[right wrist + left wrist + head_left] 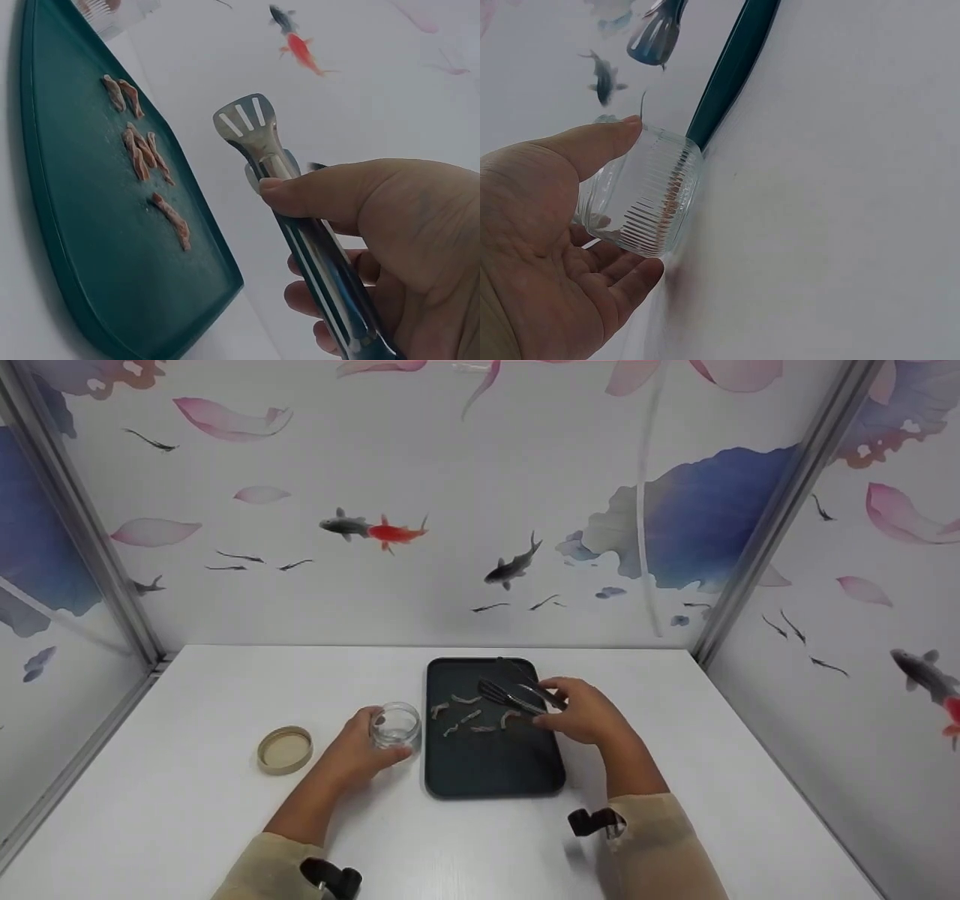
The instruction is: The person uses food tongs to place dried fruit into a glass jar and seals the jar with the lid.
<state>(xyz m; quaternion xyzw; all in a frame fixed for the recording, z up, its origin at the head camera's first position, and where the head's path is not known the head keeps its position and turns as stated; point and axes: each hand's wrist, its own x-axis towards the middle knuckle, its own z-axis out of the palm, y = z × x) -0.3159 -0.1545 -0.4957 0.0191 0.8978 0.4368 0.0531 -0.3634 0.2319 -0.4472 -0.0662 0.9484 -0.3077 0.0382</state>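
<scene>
My left hand (356, 754) grips a small clear glass jar (396, 727) at the left side of the tray. In the left wrist view the jar (649, 199) has ribbed sides, with thumb and fingers on opposite sides of it. A pair of metal tongs (304, 247) with slotted ends is held in my right hand (589, 712), thumb along one arm. The tongs are over the upper right part of a dark green tray (495, 772). Several thin, twisted brownish strips (136, 152) lie spread on the tray; nothing shows between the tong ends.
A round, shallow beige lid (285, 750) lies on the white table (217, 690), left of my left hand. Printed panels with fish and petals (450, 457) stand behind the table and at both sides, with metal posts (787, 510) at the corners.
</scene>
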